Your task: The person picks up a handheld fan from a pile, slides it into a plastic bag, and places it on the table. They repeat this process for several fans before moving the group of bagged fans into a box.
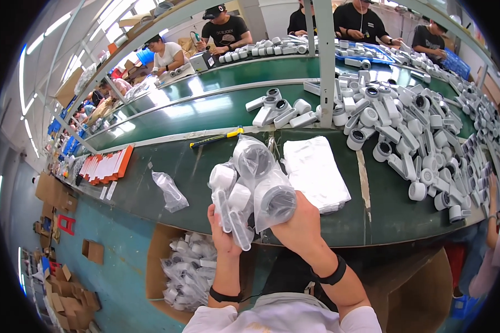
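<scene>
Above the near edge of the green work table, both my hands hold a cluster of white, round-headed devices with short handles, in clear plastic bags (254, 160). My left hand (224, 240) is closed around the lower left of the cluster, by the handles (238, 225). Around the right side of a bagged round head with a dark ring (276, 203) my right hand (300, 225) is closed; its fingertips are hidden behind the bag. A stack of flat white plastic bags (315, 172) lies just beyond my right hand. Another bagged device (170, 191) rests on the table to the left.
A big pile of unbagged devices (411, 133) covers the table's right side. Below the table edge, a cardboard box (153, 266) holds many bagged ones. A yellow-and-black hand tool (216, 137) and orange-edged packets (108, 165) lie farther off. Co-workers sit across a green conveyor (205, 108).
</scene>
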The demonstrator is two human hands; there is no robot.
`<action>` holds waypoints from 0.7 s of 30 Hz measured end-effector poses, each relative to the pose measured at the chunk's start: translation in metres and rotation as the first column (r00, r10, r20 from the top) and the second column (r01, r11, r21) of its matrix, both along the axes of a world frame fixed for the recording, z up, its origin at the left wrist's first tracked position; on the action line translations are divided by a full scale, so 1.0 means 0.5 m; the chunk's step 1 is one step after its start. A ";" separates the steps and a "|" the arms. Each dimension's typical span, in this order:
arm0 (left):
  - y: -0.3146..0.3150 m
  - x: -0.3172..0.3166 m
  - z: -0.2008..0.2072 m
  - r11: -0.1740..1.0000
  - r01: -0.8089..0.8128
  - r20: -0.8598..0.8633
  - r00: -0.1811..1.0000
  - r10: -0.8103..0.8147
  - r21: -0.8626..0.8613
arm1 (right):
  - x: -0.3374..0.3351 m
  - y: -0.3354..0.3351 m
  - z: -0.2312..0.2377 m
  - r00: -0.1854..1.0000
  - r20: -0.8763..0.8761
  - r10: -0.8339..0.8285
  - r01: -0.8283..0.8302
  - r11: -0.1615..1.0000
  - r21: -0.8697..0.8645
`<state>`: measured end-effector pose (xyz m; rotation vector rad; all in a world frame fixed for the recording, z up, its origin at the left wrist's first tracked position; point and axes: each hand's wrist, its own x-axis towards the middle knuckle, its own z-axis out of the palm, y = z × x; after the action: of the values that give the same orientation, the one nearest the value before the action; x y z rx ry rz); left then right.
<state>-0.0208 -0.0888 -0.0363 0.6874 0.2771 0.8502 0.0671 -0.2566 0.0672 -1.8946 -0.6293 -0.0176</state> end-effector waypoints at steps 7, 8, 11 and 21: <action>0.000 -0.017 0.003 0.886 0.416 0.549 0.799 -0.247 -0.206 | 0.006 -0.042 -0.043 0.876 -0.286 0.389 -0.199 0.830 0.520; -0.003 -0.014 0.002 0.891 0.404 0.546 0.804 -0.237 -0.209 | 0.001 -0.048 -0.045 0.819 -0.405 0.407 -0.109 0.804 0.585; 0.005 -0.009 -0.008 0.858 0.474 0.698 0.683 -0.216 -0.198 | -0.012 -0.053 -0.055 0.709 -0.521 0.475 0.083 0.677 0.731; 0.034 -0.023 -0.002 0.784 0.590 0.835 0.519 -0.184 -0.193 | -0.016 -0.062 -0.081 0.636 -0.557 0.534 0.055 0.689 0.723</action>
<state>-0.0321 -0.0719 -0.0373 -0.1405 -0.4836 0.5180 0.0591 -0.2877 0.0265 -0.8964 -0.2415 0.6218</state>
